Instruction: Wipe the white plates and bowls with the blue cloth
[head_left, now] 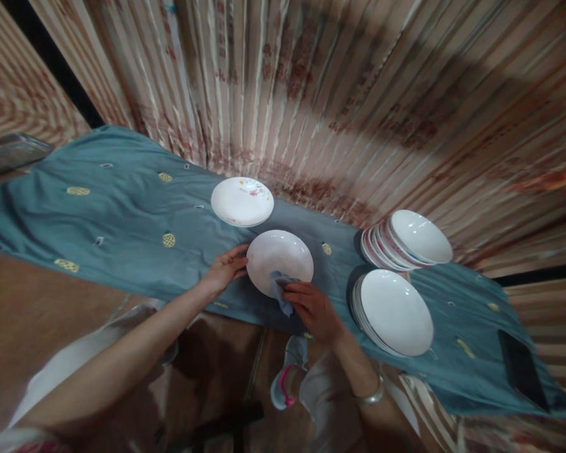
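A white plate (278, 248) is tilted up a little over the middle of the cloth-covered table. My left hand (227, 270) grips its left rim, with the thumb and fingers at the edge. Bunched in my right hand (311, 308) is a blue-grey cloth (281, 290), pressed on the plate's lower right surface; the fingers are closed on it. Just behind this plate lies another white plate with a flower print (243, 201), touched by neither hand.
To the right stand a stack of white bowls (419, 236) and, nearer me, a stack of white plates (396, 313). A dark phone-like slab (522, 368) lies at the right end of the green tablecloth (127, 207). Behind hangs a pleated curtain (283, 94).
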`<action>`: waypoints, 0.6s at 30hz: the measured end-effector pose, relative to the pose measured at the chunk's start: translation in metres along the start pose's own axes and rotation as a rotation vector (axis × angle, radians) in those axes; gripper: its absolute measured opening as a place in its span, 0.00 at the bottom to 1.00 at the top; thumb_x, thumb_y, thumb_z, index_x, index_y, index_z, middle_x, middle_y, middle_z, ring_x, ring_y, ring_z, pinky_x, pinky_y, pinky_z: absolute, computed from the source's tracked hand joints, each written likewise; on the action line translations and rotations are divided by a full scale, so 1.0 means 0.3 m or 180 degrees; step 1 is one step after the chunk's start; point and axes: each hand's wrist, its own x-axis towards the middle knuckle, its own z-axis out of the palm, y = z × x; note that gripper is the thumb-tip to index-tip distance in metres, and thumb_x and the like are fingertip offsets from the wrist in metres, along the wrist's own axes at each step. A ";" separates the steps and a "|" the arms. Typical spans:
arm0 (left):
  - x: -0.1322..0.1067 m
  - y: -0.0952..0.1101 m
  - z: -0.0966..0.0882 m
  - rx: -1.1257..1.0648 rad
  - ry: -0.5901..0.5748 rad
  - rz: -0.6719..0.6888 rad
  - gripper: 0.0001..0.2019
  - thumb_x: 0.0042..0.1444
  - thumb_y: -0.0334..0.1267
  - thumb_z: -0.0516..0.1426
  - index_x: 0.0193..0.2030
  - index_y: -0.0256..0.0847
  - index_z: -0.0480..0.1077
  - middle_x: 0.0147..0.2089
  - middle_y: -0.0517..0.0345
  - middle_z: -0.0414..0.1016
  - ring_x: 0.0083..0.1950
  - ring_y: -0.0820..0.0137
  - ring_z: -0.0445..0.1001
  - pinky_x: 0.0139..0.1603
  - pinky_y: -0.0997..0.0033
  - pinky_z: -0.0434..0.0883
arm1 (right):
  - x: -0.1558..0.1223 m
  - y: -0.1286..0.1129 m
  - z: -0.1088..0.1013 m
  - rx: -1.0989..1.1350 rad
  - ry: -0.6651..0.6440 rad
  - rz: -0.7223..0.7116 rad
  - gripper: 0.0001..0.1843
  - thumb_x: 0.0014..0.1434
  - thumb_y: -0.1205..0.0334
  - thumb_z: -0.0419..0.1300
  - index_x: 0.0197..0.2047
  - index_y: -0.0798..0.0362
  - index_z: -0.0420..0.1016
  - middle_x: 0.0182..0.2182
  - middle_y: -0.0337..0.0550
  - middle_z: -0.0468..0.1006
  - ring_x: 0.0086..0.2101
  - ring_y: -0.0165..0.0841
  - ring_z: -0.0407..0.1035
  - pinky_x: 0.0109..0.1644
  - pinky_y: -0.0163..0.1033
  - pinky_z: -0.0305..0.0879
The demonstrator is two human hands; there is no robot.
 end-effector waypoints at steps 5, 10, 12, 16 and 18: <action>-0.005 0.008 0.002 0.0150 0.0003 -0.0022 0.30 0.33 0.44 0.73 0.46 0.40 0.76 0.31 0.62 0.79 0.35 0.70 0.77 0.40 0.70 0.73 | -0.034 0.053 -0.006 -0.0018 0.0235 0.0049 0.16 0.67 0.68 0.54 0.49 0.48 0.83 0.51 0.48 0.81 0.53 0.40 0.74 0.59 0.50 0.72; -0.003 0.009 -0.001 0.0239 0.0045 0.0002 0.30 0.32 0.45 0.73 0.46 0.41 0.76 0.31 0.62 0.78 0.35 0.69 0.76 0.40 0.70 0.73 | -0.046 0.097 -0.009 -0.0063 0.0475 0.0176 0.17 0.66 0.69 0.54 0.48 0.44 0.83 0.53 0.45 0.80 0.55 0.40 0.72 0.60 0.50 0.71; -0.002 0.008 -0.002 0.0268 0.0045 0.0010 0.30 0.32 0.45 0.73 0.46 0.42 0.76 0.31 0.63 0.78 0.35 0.69 0.76 0.40 0.70 0.73 | -0.046 0.119 -0.014 -0.0096 0.0597 0.0257 0.18 0.65 0.69 0.54 0.47 0.44 0.83 0.53 0.45 0.80 0.55 0.40 0.72 0.60 0.50 0.71; 0.004 0.002 -0.006 0.0246 0.0069 0.0039 0.31 0.32 0.46 0.73 0.47 0.41 0.76 0.29 0.64 0.77 0.35 0.70 0.76 0.40 0.70 0.74 | -0.033 0.157 -0.027 -0.0164 0.0769 0.0339 0.20 0.62 0.72 0.54 0.45 0.45 0.84 0.52 0.45 0.80 0.55 0.39 0.72 0.60 0.50 0.71; 0.008 -0.002 -0.009 0.0271 0.0061 0.0060 0.32 0.33 0.47 0.73 0.48 0.41 0.76 0.30 0.63 0.77 0.35 0.69 0.76 0.41 0.69 0.74 | -0.021 0.169 -0.031 -0.0177 0.0799 0.0387 0.20 0.60 0.73 0.54 0.44 0.45 0.84 0.52 0.45 0.80 0.54 0.39 0.72 0.60 0.50 0.71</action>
